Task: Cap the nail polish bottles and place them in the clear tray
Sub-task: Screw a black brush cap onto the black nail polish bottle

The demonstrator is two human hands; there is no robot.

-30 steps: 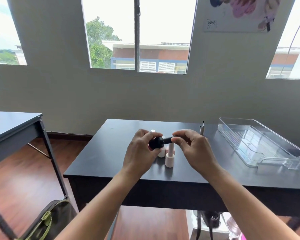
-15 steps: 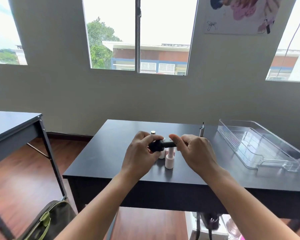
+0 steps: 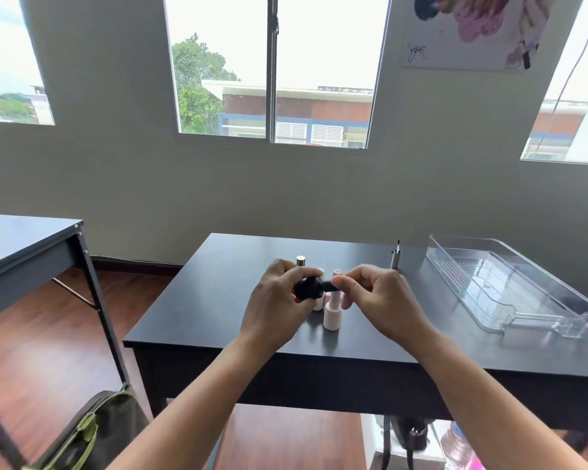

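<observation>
Dark table [image 3: 218,300] carries everything. Clear tray [image 3: 510,286] sits at its right end, well apart from the hands, with nothing visible inside.

Left hand [image 3: 272,307] is curled round a black bottle [image 3: 308,288], held sideways in the air over the table's middle, neck pointing right. Right hand [image 3: 384,300] pinches the black cap [image 3: 328,285] between thumb and fingertips right at that neck. Cap and bottle look joined; can't tell how far the thread is seated.

Below the hands a pale pink bottle [image 3: 331,313] stands upright on the table, with more pink ones partly hidden behind it. Can't tell if they are capped. A gold-topped bottle [image 3: 300,260] stands just beyond the left hand. A loose brush cap [image 3: 395,259] stands brush-up near the tray's far-left corner.

Step in hand, as judged: capping the black bottle, probably the first, given the tray.

Next move likely calls for:
- right hand twisting the cap until snug
- left hand bracing the body against rotation
- one hand carrying the bottle right and setting it in the tray

Risk: tilting the neck down before the seal is made.
</observation>
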